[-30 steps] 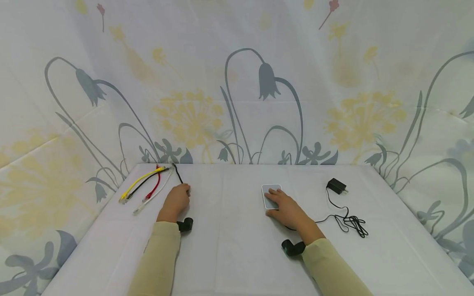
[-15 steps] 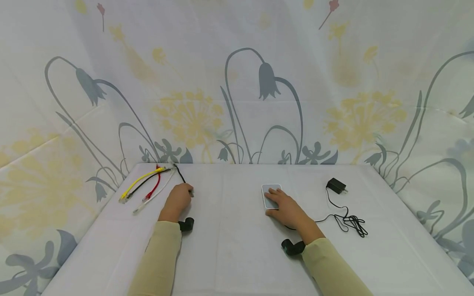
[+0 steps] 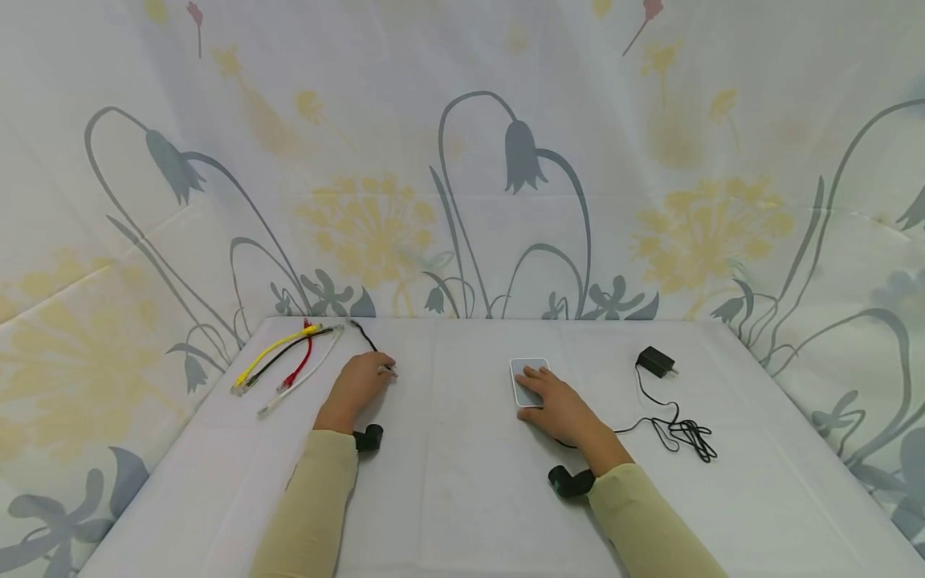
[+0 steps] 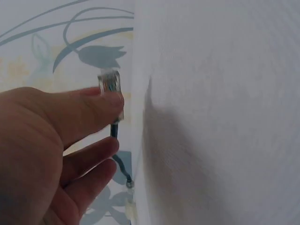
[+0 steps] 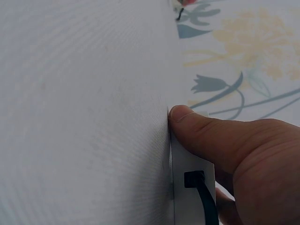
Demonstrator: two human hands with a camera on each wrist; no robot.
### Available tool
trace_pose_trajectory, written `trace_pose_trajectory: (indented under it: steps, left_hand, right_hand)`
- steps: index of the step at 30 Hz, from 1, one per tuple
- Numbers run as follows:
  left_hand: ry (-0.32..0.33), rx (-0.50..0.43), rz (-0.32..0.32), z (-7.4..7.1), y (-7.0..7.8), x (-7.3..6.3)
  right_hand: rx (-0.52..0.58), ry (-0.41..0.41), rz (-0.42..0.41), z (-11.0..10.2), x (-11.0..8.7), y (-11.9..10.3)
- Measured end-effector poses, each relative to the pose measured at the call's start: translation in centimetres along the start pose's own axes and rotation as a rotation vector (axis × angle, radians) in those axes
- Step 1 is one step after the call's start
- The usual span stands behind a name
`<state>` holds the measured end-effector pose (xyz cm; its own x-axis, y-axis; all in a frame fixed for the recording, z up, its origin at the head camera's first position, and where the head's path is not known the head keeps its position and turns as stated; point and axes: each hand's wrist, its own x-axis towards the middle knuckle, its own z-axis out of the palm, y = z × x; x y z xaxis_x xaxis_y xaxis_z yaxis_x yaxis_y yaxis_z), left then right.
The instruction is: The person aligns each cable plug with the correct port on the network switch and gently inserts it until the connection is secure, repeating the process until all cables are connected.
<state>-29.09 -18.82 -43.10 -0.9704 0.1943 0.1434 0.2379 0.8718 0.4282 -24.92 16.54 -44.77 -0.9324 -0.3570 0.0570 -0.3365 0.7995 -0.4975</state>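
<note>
In the head view my left hand [image 3: 356,387] is at the left of the white table, pinching a short black network cable [image 3: 364,335] by one end. The left wrist view shows its clear plug [image 4: 110,84] between thumb and forefinger, with the cord hanging down behind the fingers. My right hand [image 3: 560,408] rests on a small white flat box with a grey top [image 3: 519,393], fingers spread straight over it. In the right wrist view the thumb lies along the box's side [image 5: 192,201], above a black cord [image 5: 206,201] plugged in there.
Left of my left hand lie yellow [image 3: 270,351], black [image 3: 284,353], red [image 3: 302,365] and white network cables [image 3: 303,381]. At the right sit a black power adapter [image 3: 656,362] and its bundled cord [image 3: 690,440]. A floral cloth [image 3: 462,217] stands behind the table.
My left hand has moved right and slightly away from me, drawing the black cable's far end off the other cables. The right hand and the white box have stayed put.
</note>
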Motion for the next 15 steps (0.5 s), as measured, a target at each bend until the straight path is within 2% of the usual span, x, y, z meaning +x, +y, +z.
trace_pose_trajectory:
  steps: [7,12,15]
  left_hand:
    - [0.012,0.036,0.115,0.4,0.5,0.4]
    - [0.012,0.072,0.15,0.6,1.1,0.6]
    - [-0.003,0.054,0.164,0.7,1.4,0.6]
  right_hand:
    - [-0.001,-0.004,0.004,0.1,0.2,0.0]
    - [-0.009,-0.007,0.006,0.1,0.2,0.1]
    - [-0.012,-0.009,0.008,0.1,0.2,0.1]
